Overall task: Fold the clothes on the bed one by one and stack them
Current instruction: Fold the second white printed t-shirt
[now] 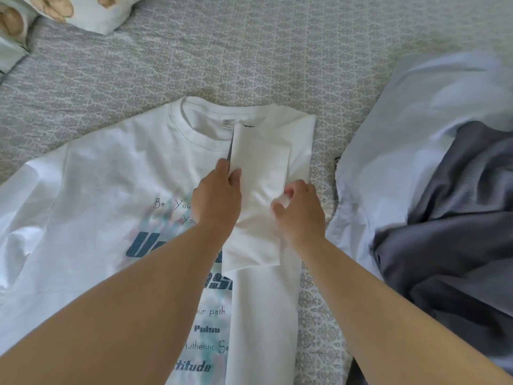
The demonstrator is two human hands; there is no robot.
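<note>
T-shirt: a white printed T-shirt (pixel 105 190) lies face up and flat on the bed, collar away from the person; its right side is already folded inward over the print, and the right sleeve (pixel 258 195) is turned back on top as a narrow strip.
Left hand: the left hand (pixel 218 198) rests on the inner edge of the sleeve strip, fingers close together and curled, thumb on the cloth; it seems to pinch that edge.
Right hand: the right hand (pixel 299 212) is on the outer edge of the same strip, fingers bent and pinching a small bit of white cloth; it is a little blurred.
How it handles: I judge the cloth light, soft and limp, with no stiffness; it keeps a crease only when pressed flat, and it slides easily over itself.
Where to hold: best at hems, the shoulder seam or the fold line, two points together, so that the layer does not sag.
Edges: the folded right edge runs straight down, just beside bare bedspread (pixel 249 51).
Open room: wide free bedspread above the collar; the left sleeve (pixel 19 218) is spread toward the picture edge.
Obstacles: a pale blue garment (pixel 416 120) and a grey garment (pixel 458 218) lie in a heap near the right side; pillows (pixel 83 12) are well apart at the top left.
</note>
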